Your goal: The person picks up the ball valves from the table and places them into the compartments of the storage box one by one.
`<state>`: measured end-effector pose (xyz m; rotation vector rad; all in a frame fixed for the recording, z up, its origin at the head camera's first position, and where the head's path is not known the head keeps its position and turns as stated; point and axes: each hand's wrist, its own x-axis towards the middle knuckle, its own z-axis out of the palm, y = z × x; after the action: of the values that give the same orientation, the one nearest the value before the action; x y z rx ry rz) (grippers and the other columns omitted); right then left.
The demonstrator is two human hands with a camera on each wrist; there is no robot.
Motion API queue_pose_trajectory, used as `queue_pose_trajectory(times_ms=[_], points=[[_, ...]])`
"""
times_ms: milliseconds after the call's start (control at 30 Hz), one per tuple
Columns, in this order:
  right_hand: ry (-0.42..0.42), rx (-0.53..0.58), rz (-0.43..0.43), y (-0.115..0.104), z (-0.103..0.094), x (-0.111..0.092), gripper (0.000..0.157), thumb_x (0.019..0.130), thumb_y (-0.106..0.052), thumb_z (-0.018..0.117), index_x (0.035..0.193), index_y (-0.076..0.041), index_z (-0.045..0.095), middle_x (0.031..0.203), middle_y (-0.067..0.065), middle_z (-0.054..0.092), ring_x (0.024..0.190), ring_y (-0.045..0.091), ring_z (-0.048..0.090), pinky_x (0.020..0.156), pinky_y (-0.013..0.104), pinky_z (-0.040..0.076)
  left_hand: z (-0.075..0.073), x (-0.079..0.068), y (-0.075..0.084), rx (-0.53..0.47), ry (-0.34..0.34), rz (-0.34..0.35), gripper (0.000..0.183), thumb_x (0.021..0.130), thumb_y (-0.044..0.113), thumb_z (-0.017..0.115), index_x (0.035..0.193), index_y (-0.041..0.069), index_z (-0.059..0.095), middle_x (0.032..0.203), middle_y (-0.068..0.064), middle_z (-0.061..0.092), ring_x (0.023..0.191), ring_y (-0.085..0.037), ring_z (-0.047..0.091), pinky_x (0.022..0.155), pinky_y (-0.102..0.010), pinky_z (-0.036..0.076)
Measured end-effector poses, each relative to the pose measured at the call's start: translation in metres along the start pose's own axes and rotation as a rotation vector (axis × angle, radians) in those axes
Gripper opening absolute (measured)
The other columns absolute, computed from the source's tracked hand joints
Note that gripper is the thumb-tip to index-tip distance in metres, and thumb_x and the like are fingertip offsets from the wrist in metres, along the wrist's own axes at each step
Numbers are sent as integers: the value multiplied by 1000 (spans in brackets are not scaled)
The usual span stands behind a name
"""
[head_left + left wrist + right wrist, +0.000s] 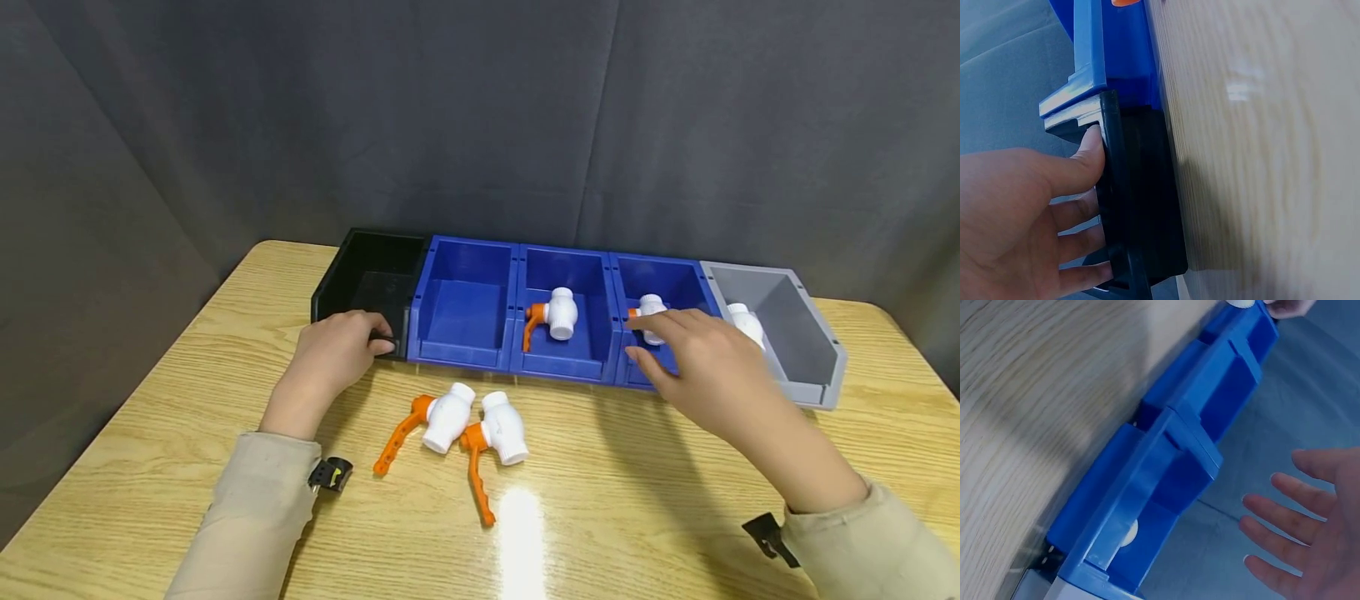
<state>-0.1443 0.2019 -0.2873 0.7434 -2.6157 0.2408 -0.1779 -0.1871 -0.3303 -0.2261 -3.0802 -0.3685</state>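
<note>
My left hand is at the front of the black bin. In the left wrist view its thumb and spread fingertips rest along the bin's rim. My right hand, fingers spread and holding nothing, hovers over the right blue bin, partly covering an orange-handled white ball valve inside. Another ball valve lies in the middle blue bin. Two more, a left valve and a right valve, lie on the table before the bins, orange handles pointing towards me.
The bins stand side by side in a row. A left blue bin adjoins the black one. At the right end, a grey bin holds a white piece, partly hidden by my hand. A dark curtain hangs behind the wooden table.
</note>
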Motion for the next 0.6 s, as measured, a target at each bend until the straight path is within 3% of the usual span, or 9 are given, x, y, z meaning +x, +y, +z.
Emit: queue_pose_trajectory(times_ms=[267, 600], points=[[-109, 52, 196, 13, -21, -13, 32, 97, -31, 65, 122, -11, 67, 118, 17, 67, 107, 42, 61, 78, 62, 47, 1, 1, 0, 0, 4, 1, 20, 96, 25, 67, 107, 10, 73, 108, -12, 71, 97, -32, 65, 80, -51, 52], [-143, 69, 311, 38, -27, -25, 36, 100, -36, 59, 124, -11, 66, 119, 18, 68, 99, 42, 63, 71, 59, 46, 0, 0, 0, 4, 4, -2, 20, 96, 25, 67, 107, 10, 73, 107, -11, 71, 98, -32, 65, 80, -51, 52]])
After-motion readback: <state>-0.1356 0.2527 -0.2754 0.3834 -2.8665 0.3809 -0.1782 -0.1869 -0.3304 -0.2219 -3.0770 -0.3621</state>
